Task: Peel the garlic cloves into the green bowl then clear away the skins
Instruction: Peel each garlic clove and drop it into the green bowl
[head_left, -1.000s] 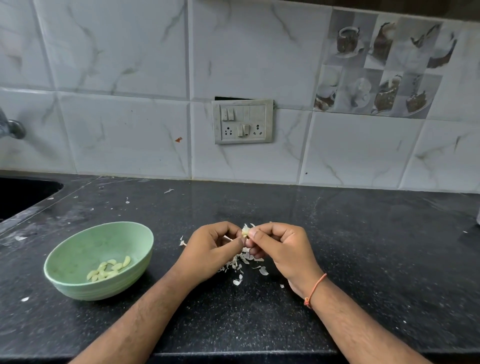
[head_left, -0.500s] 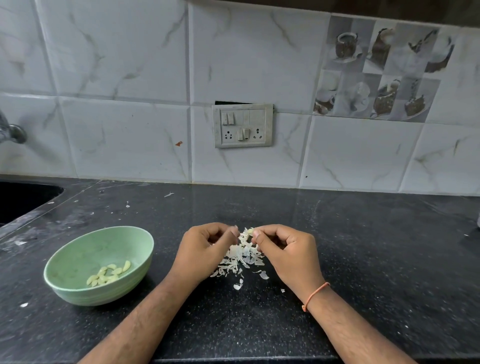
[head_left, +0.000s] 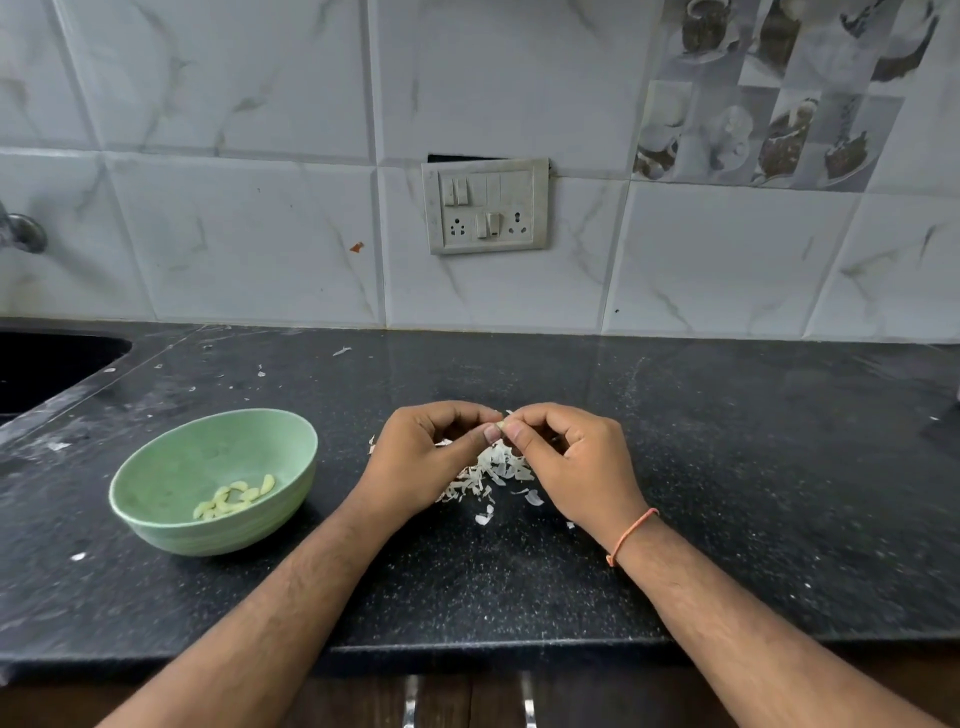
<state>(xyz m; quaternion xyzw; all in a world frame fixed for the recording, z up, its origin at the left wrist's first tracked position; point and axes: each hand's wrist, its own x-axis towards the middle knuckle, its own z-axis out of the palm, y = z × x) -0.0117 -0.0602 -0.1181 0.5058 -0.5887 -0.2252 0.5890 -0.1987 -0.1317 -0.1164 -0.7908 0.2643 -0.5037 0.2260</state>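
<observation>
Peeling looks well under way, judged from the head view: the green bowl (head_left: 213, 480) already holds a small heap of peeled cloves (head_left: 235, 496) toward its near side, pale yellow and bare. A pile of papery skins (head_left: 493, 473) lies on the dark tabletop (head_left: 727, 493) to the right of the bowl, well apart from it, with a few stray flakes scattered nearer the person and others farther back toward the wall. What is left, as far as I can judge, is to finish the clove now being worked, drop it in the bowl, and then gather up all those skins (none of that clearing has begun). Whether more unpeeled cloves wait under the pile cannot be told.

Both hands sit together right of the bowl, directly over the skins. The left hand (head_left: 421, 457) has its fingers curled inward, and its thumb and forefinger pinch one end of a small garlic clove (head_left: 500, 425). The right hand (head_left: 571, 457) mirrors it, fingers curled, thumb and forefinger nipping the other end, so the fingertips of the two hands nearly meet. An orange thread (head_left: 631, 535) circles the right wrist. Both forearms reach in from the tabletop's near edge.
</observation>
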